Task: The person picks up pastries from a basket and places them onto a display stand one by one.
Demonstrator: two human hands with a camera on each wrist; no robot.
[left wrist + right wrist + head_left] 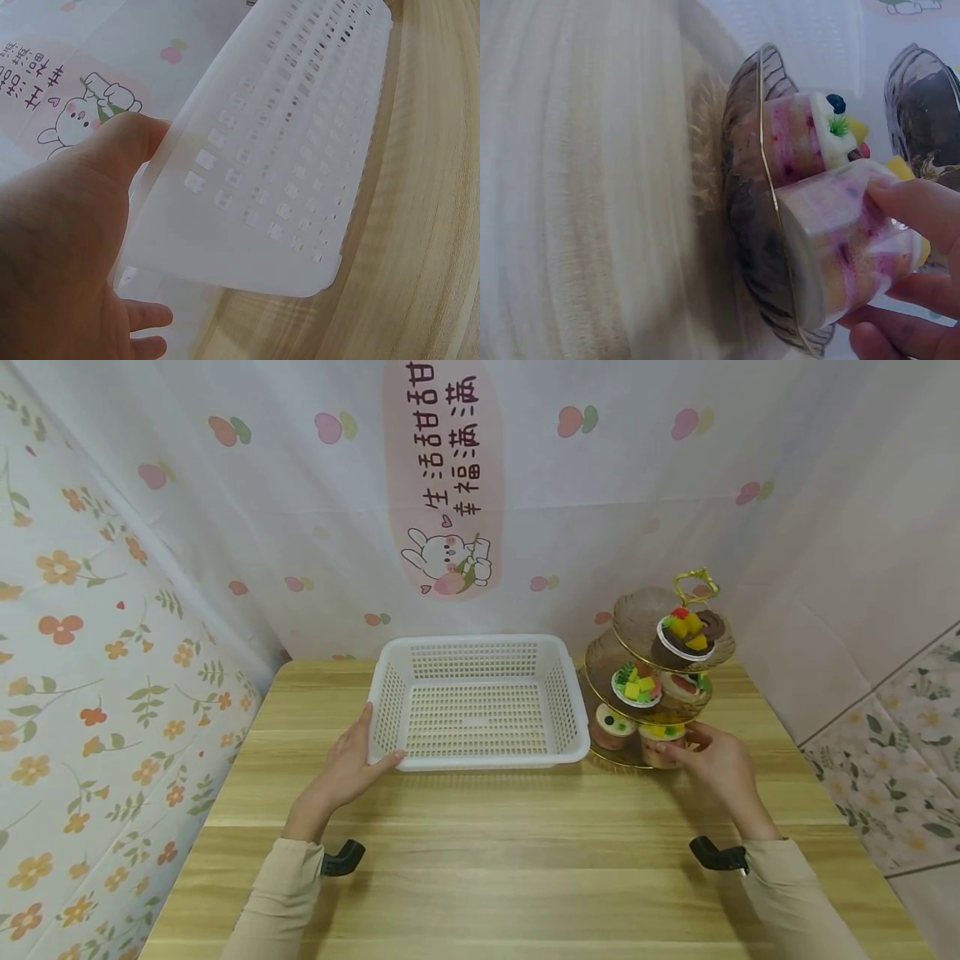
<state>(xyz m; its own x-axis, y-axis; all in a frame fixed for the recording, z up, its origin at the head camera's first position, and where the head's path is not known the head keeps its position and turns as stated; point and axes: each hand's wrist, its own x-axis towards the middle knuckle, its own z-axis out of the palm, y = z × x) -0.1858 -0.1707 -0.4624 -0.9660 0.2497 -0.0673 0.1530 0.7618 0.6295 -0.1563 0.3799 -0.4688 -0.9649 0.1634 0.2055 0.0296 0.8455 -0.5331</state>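
Observation:
My left hand (347, 770) grips the left end of a white plastic basket (480, 762), its thumb over the rim. In the left wrist view the basket's perforated side (247, 172) faces the camera. At the right, my right hand (723, 770) pinches a clear cup of layered cake (847, 247) between thumb and fingers. That cup is on the bottom tier of a three-tier cake stand (617, 762), tilted in the right wrist view. Beside it on the same tier stands another layered cake cup (791, 139).
Higher on the stand are a fruit-topped cupcake (636, 687) and a dark cupcake (682, 639), below a gold handle (696, 587). The wooden table (495, 868) extends toward me. A printed curtain (315, 510) hangs behind it.

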